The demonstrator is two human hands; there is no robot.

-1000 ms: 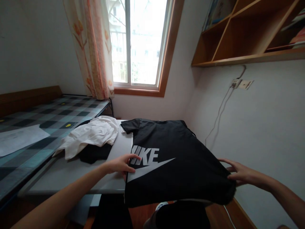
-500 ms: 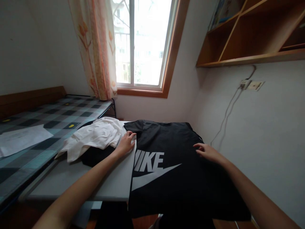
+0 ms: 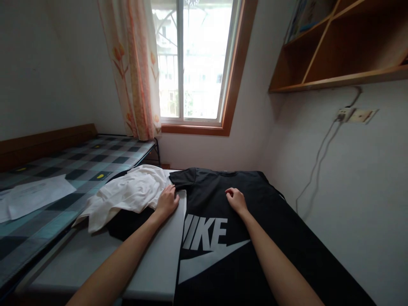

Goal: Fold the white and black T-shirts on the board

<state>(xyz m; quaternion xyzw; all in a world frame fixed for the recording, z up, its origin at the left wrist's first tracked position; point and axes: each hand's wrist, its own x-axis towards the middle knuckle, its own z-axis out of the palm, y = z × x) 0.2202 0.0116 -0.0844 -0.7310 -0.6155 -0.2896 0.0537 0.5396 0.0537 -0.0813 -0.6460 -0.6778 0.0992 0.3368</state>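
Note:
A black T-shirt (image 3: 270,238) with a large white logo lies spread face up on the grey table (image 3: 153,263). My left hand (image 3: 167,199) rests flat by the shirt's left sleeve, fingers together, touching the edge of a crumpled white garment (image 3: 127,191). My right hand (image 3: 236,199) lies on the shirt's chest just below the collar, with its fingers curled under and nothing seen in them. Both forearms reach in from the bottom of the view.
A dark garment (image 3: 127,221) lies under the white one. A bed with a checked cover (image 3: 63,170) and a sheet of paper (image 3: 32,195) stands at the left. Window and curtain (image 3: 137,68) at the back; wooden shelf (image 3: 338,46) and wall socket with cable (image 3: 350,115) at the right.
My left hand moved up along the shirt's left edge from the logo to the sleeve. My right hand left the shirt's right hem and moved up and inward to the chest. The view has shifted forward.

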